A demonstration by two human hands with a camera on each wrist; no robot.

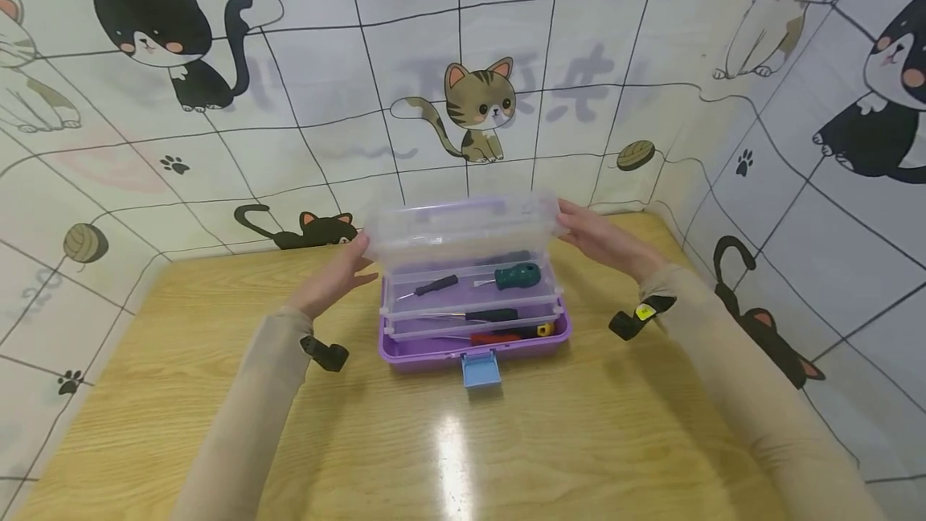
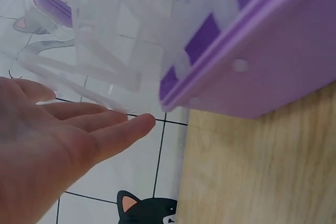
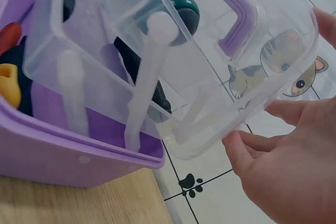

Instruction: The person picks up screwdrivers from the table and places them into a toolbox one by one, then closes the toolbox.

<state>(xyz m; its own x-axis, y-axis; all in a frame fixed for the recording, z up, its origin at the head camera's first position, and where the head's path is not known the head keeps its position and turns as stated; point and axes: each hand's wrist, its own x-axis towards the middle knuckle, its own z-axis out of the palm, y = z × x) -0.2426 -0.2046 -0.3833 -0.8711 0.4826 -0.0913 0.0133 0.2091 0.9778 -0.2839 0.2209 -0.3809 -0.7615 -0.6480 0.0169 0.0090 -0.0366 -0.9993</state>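
Note:
A toolbox with a purple base stands on the table, its clear lid raised at the back. My left hand is at the lid's left end, thumb against the plastic and the other fingers held out straight. In the left wrist view those fingers lie along the lid's edge. My right hand holds the right end of the lid, fingertips on its side. A green-handled screwdriver and a small dark screwdriver lie in one clear tray.
A black-handled screwdriver lies in the nearer tray. Red-handled and yellow-and-black-handled tools are in the base. The blue latch hangs open at the front. The wall with cat prints stands behind the wooden table.

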